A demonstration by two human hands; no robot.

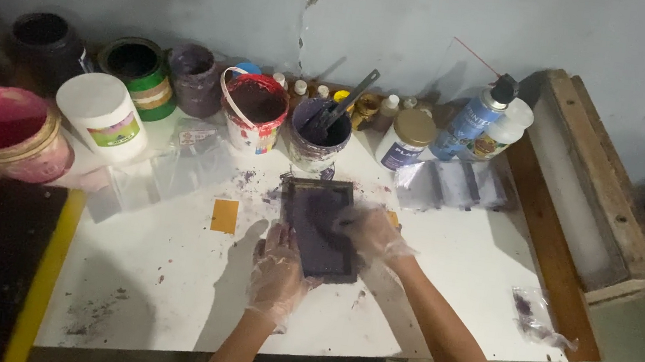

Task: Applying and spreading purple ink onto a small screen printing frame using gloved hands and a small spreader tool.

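My left hand (276, 270), in a thin clear plastic glove, curls around the left long edge of a small dark rectangular frame stained purple (319, 227), gripping it from the side nearest me. My right hand (370, 230), gloved the same way, lies on the frame's right edge with its fingers bent over the purple surface; it is blurred, so I cannot tell whether it pinches anything. The frame lies flat on the white bench top (161, 268), a little behind the middle, its far short edge just in front of a purple-smeared tub with a dark stirring tool standing in it (319, 132). Left of that tub stands a white bucket of dark red paint (254, 109), and a row of further pots runs along the back edge to a pink tub (7, 133) at the left corner. A small orange card (225, 215) lies just left of the frame. The front left part of the bench is open apart from dark specks, and the stretch to the right of my forearm is bare up to the wooden frame (587, 191) at the right edge.
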